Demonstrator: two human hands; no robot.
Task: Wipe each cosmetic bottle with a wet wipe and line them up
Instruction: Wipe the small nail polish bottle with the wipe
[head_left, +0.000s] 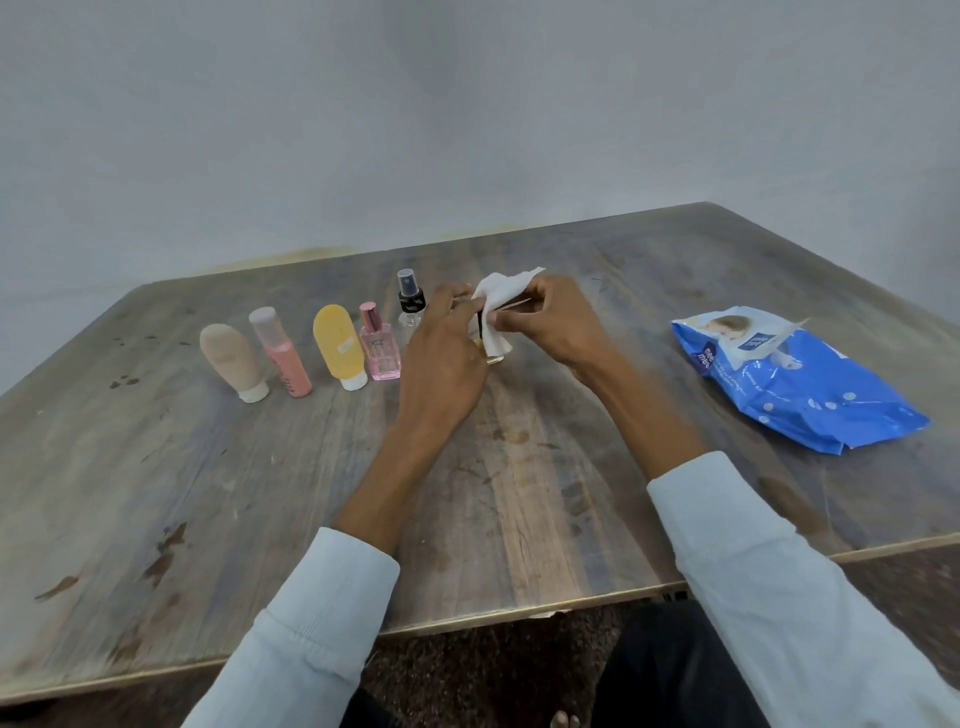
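A row of cosmetic bottles stands on the wooden table (208, 493): a beige tube (231, 358), a pink pump bottle (283, 353), a yellow tube (340, 343), a pink perfume bottle (382, 348) and a clear spray bottle (410, 304) with a black top. Just right of the row, my left hand (444, 353) grips a small bottle (493, 356) that is mostly hidden. My right hand (550, 325) presses a white wet wipe (501, 296) against that bottle, wrapping its upper part.
A blue pack of wet wipes (795, 384) lies at the right of the table, its flap lifted. The table's near edge (519, 610) runs in front of my lap. A plain grey wall (467, 130) stands behind the table.
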